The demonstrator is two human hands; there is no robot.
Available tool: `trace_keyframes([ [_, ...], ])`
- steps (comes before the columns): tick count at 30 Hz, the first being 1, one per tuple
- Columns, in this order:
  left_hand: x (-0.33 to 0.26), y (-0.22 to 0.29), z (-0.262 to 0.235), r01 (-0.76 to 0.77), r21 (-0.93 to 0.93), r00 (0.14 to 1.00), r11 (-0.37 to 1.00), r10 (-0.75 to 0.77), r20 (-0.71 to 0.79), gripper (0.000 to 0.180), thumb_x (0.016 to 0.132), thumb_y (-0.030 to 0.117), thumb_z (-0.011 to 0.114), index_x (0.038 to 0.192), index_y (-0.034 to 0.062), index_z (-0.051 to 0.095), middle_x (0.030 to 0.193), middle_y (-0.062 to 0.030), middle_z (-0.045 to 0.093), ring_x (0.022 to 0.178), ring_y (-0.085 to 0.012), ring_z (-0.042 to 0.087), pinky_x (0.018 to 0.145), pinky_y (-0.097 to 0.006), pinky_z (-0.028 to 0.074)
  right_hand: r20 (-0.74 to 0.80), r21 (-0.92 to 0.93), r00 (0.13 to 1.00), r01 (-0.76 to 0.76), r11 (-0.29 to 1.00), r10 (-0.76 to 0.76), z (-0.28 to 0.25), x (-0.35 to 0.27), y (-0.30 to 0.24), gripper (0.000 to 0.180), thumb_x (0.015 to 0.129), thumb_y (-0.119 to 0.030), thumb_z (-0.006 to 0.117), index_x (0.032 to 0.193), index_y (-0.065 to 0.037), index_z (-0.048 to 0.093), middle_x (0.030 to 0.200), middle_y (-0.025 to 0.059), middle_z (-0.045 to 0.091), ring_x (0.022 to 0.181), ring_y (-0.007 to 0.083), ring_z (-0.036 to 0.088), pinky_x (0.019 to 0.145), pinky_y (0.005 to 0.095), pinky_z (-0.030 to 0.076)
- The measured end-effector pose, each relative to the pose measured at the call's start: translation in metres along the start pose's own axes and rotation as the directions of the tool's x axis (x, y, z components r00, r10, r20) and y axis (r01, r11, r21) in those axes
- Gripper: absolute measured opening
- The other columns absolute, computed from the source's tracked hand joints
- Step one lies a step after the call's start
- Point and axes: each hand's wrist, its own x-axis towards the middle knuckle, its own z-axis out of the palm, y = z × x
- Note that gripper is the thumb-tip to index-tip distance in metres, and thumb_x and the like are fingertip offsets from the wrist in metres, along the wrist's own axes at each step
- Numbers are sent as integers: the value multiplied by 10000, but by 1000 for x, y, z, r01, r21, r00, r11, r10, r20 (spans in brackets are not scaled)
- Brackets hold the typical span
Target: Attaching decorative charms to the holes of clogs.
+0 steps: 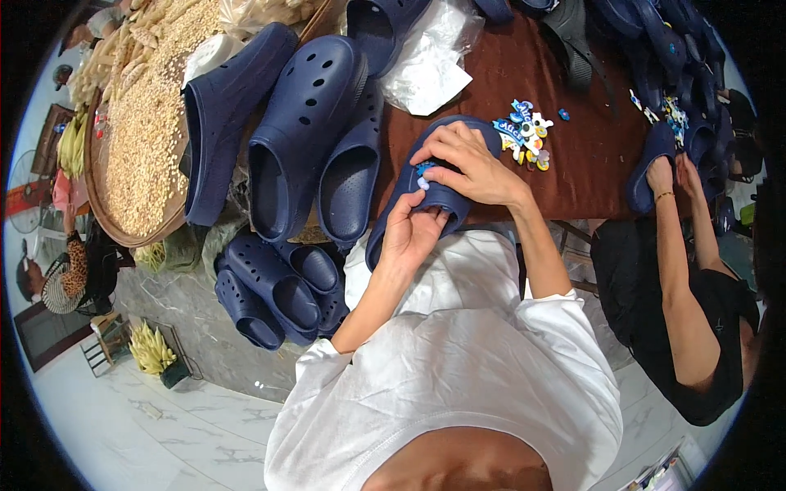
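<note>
A navy blue clog [483,133] lies in front of me at the table's near edge, its opening toward my body. My left hand [415,236] grips it from the near side, with the fingers inside the opening and the thumb up by the upper. My right hand [475,168] rests over the upper, its curled fingers and thumb closed around a small blue and white shoe charm [424,168]. The charm's back and the left fingertips are hidden in the clog. Just beyond the right hand lies a pile of colourful charms [522,135].
Several navy clogs [307,106] stand to the left, with more clogs [274,282] hanging lower. A round tray of grains [143,155] is at far left. Clear plastic bags [430,57] lie on the brown tabletop [589,176]. At right, a co-worker's hands [661,176] handle another clog.
</note>
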Motion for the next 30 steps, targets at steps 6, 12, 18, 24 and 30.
trace_keyframes([
  [6,1,-5,-15,-87,77,995,993,83,57,510,861,9,573,1347,14,417,1349,-128,507,1287,-263,477,1146,-456,326,91,-48,996,-15,999,19,-7,5,-5,286,850,-326,662,1053,-131,711,1000,26,586,1033,234,482,922,386,325],
  [12,5,-6,-17,-123,124,990,985,113,84,525,881,2,564,1372,-22,380,1398,-140,474,1324,-266,443,1157,-457,308,8,-78,1000,-19,997,20,2,7,-1,212,863,-291,649,949,-118,739,938,15,601,967,228,498,879,379,356],
  [18,5,-7,-19,-147,146,986,978,134,98,543,893,17,556,1398,-34,361,1409,-147,472,1334,-270,432,1161,-459,299,-158,-149,987,0,989,-24,17,13,-1,173,886,-246,627,867,-104,724,842,33,612,871,234,523,800,366,400],
  [24,5,-6,-10,-142,158,980,977,116,164,494,908,64,578,1369,-5,411,1375,-106,484,1283,-231,459,1158,-450,295,-332,-67,943,-52,996,26,21,14,3,177,893,-194,618,868,-37,696,816,82,617,773,257,572,729,353,462],
  [30,1,-1,-7,-135,115,981,984,117,154,483,910,127,627,1342,8,447,1361,-111,494,1284,-240,461,1148,-441,323,-561,201,785,-179,963,263,8,-12,15,134,939,-77,584,950,11,685,839,67,620,746,154,591,688,276,475],
])
